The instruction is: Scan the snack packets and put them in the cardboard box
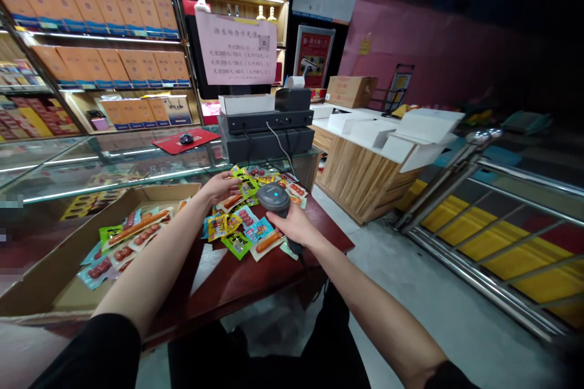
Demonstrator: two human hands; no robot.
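My right hand [294, 223] is wrapped round the handle of a dark barcode scanner [274, 196], which shows a small blue light on top. My left hand [222, 187] is at the back left of a pile of small snack packets, its fingers closed at the edge of a green packet [245, 182]. Beneath and in front of the scanner lie more packets: a yellow packet [218, 226], a green packet [237, 244] and a clear sausage packet [267, 244]. They rest on the dark red table [219, 279]. Left of my left forearm, a cardboard box [59, 298] holds several sausage packets [137, 237].
A glass counter [104, 161] with a red mat [196, 140] and mouse [186, 138] stands behind. Cash register equipment [269, 134] is beyond the pile. Shelves of orange boxes [114, 67] line the back left. At right are a wooden counter [360, 176] and metal railing [456, 237].
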